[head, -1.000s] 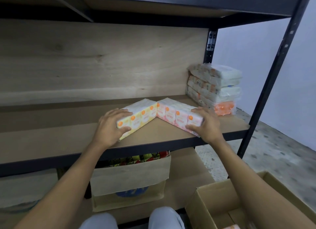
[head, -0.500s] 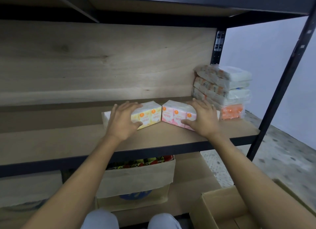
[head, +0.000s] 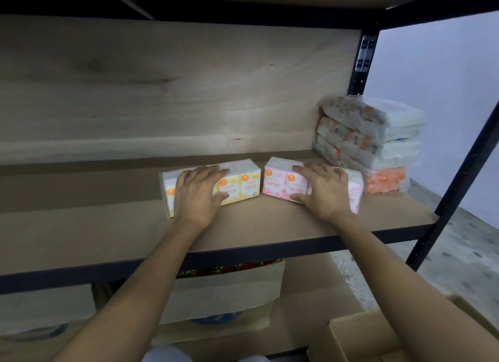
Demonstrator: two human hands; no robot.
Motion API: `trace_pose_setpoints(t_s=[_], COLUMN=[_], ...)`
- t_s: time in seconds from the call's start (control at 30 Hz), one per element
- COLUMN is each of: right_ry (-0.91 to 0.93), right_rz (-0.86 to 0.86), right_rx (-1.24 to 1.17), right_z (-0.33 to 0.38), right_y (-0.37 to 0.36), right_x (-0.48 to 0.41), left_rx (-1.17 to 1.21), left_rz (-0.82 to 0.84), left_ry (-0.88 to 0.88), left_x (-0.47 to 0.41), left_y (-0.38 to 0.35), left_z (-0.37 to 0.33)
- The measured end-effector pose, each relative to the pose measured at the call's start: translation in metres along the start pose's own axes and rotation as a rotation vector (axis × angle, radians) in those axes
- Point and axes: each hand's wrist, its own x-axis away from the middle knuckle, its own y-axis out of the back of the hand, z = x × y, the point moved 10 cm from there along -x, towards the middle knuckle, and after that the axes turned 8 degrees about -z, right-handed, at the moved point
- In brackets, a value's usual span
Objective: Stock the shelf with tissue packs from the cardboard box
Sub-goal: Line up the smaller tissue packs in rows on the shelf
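Observation:
A yellow tissue pack (head: 243,184) and a pink tissue pack (head: 279,183) lie side by side on the wooden shelf board (head: 108,226), a small gap between them. My left hand (head: 197,195) grips the yellow pack, fingers over its top and thumb on its front face. In the same way, my right hand (head: 325,191) holds the pink pack and hides its right half. The cardboard box (head: 359,337) stands at the bottom right; its inside is mostly out of view.
A stack of wrapped tissue packs (head: 378,145) fills the shelf's far right corner, close to the pink pack. The black upright (head: 459,178) frames the right end. An open box (head: 224,291) sits on the lower level. The shelf's left part is bare wood.
Both packs went from a V shape near the shelf's front to a straight row farther back. My hands moved forward with them and kept their hold.

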Motion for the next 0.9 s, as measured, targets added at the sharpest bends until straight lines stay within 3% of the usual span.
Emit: trace_pose_setpoints(t_s=[0.6,0.9], right_ry=[0.165,0.162], right_rz=[0.063,0.085], right_rx=[-0.241,-0.253], right_z=[-0.032,-0.042], right_y=[-0.06,-0.087], right_x=[-0.059,-0.088], left_rx=[0.148,0.063], left_rz=[-0.001,0.032], left_ry=[-0.078,-0.075], left_x=[-0.04,-0.066], left_y=[-0.045,-0.078], left_z=[0.02,0.024])
